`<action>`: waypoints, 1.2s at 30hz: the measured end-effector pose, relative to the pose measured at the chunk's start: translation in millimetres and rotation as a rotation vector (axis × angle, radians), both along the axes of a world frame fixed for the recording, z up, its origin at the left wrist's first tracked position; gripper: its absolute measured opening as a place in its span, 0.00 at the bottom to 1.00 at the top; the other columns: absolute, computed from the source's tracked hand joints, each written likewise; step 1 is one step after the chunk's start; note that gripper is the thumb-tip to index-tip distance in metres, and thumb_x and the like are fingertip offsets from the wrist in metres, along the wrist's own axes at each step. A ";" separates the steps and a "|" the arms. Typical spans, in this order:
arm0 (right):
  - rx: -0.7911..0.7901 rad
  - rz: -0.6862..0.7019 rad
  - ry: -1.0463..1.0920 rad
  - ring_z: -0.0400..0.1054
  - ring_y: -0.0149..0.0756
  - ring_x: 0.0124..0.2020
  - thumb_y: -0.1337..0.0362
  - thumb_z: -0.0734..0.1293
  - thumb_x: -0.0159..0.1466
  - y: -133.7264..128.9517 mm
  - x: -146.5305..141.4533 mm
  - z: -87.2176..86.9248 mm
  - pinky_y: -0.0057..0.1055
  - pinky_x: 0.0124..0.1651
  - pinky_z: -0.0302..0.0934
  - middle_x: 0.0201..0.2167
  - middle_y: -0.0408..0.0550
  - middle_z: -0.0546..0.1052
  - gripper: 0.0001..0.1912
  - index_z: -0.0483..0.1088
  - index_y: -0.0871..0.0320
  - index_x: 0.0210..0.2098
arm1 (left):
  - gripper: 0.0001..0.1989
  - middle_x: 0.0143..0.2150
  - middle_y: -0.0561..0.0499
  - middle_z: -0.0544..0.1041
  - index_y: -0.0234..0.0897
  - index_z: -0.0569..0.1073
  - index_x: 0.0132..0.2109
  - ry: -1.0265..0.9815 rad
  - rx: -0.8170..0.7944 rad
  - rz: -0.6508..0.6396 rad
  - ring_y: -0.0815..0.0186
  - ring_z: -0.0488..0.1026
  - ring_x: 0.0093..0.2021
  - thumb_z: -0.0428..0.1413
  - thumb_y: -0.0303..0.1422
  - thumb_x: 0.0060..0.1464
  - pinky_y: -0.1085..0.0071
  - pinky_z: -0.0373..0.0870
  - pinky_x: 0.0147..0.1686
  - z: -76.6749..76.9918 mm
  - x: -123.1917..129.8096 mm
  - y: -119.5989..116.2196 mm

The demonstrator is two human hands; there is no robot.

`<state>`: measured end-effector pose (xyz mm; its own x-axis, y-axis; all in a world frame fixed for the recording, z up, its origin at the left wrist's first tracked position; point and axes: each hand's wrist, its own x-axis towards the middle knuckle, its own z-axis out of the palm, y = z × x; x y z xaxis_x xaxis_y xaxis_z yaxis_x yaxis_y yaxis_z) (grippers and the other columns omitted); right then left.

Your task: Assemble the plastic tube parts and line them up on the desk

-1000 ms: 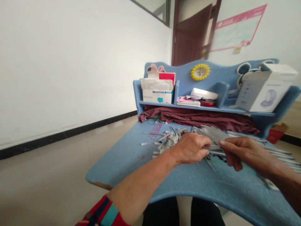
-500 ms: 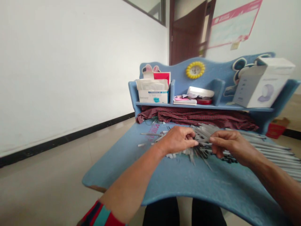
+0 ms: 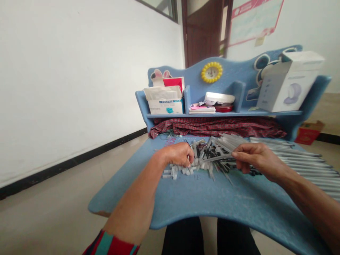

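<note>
On the blue desk (image 3: 202, 198) lies a loose pile of clear tubes and dark thin parts (image 3: 212, 150). My right hand (image 3: 249, 157) pinches one end of a clear tube (image 3: 219, 157), which points left over the pile. At the pile's left side my left hand (image 3: 179, 154) is closed, fingertips down at small clear pieces (image 3: 175, 171); what it grips, if anything, is hidden. Long grey pen-like sticks (image 3: 300, 159) lie in a row to the right, partly behind my right forearm.
Behind the pile, a red checked cloth (image 3: 217, 126) lies under the shelf (image 3: 172, 115). The shelf holds a mask box (image 3: 164, 106), papers (image 3: 202, 110), a red tin (image 3: 224, 108) and a tall white box (image 3: 289, 83). A yellow clock (image 3: 211, 72) is above.
My left hand has moved left, away from my right hand, to the small clear pieces. The tube in my right hand now shows plainly. The view has shifted slightly.
</note>
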<state>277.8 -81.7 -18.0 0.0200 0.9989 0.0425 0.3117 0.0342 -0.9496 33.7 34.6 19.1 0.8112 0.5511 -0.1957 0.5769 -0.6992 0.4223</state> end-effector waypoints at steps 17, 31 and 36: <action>0.018 -0.040 0.008 0.63 0.27 0.14 0.52 0.67 0.53 -1.2 -1.6 2.8 0.24 0.18 0.56 0.16 0.41 0.72 0.15 0.68 0.59 0.24 | 0.12 0.25 0.52 0.74 0.39 0.77 0.30 0.357 0.387 -0.116 0.66 0.66 0.26 0.53 0.23 0.36 0.73 0.58 0.25 -6.0 20.0 -21.5; 0.129 -0.062 0.072 0.63 0.27 0.14 0.54 0.68 0.53 -1.3 3.3 4.4 0.24 0.19 0.57 0.16 0.43 0.73 0.15 0.68 0.59 0.20 | 0.03 0.20 0.57 0.69 0.34 0.75 0.25 -0.194 -0.149 -0.029 0.73 0.64 0.22 0.58 0.24 0.38 0.78 0.56 0.23 7.6 1.1 -2.3; 0.211 -0.064 0.135 0.63 0.27 0.14 0.55 0.68 0.53 -6.7 -4.0 7.4 0.25 0.19 0.58 0.15 0.43 0.73 0.14 0.69 0.59 0.20 | 0.06 0.21 0.54 0.71 0.32 0.74 0.29 -0.584 -0.364 0.203 0.74 0.64 0.20 0.61 0.29 0.40 0.79 0.58 0.20 12.5 -1.1 0.5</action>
<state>273.7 -88.4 -10.7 0.1030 0.9647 0.2425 0.1902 0.2202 -0.9567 32.6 35.1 31.6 0.7282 0.6843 0.0392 0.2891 -0.3584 0.8877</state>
